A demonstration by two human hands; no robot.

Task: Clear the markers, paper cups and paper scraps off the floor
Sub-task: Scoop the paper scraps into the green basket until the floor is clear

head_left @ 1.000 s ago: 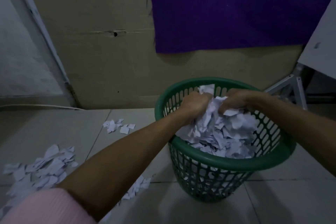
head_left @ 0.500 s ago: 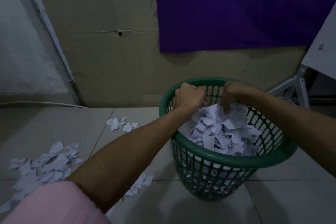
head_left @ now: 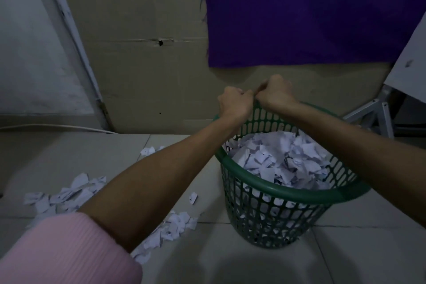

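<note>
Green basket (head_left: pixel 285 193) | hands: left (head_left: pixel 235 102), right (head_left: pixel 275 94) fisted above far rim, apparently empty

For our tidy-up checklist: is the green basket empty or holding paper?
Holding paper. The green basket stands upright, and white paper scraps are heaped inside nearly to its rim.

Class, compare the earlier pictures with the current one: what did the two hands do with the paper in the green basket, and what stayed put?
Both hands let go of the wad of scraps they were gripping and rose: the left hand and right hand now hang curled above the far rim of the green basket. The scraps in the basket dropped and settled lower. The basket and the scraps on the floor stayed put.
</note>
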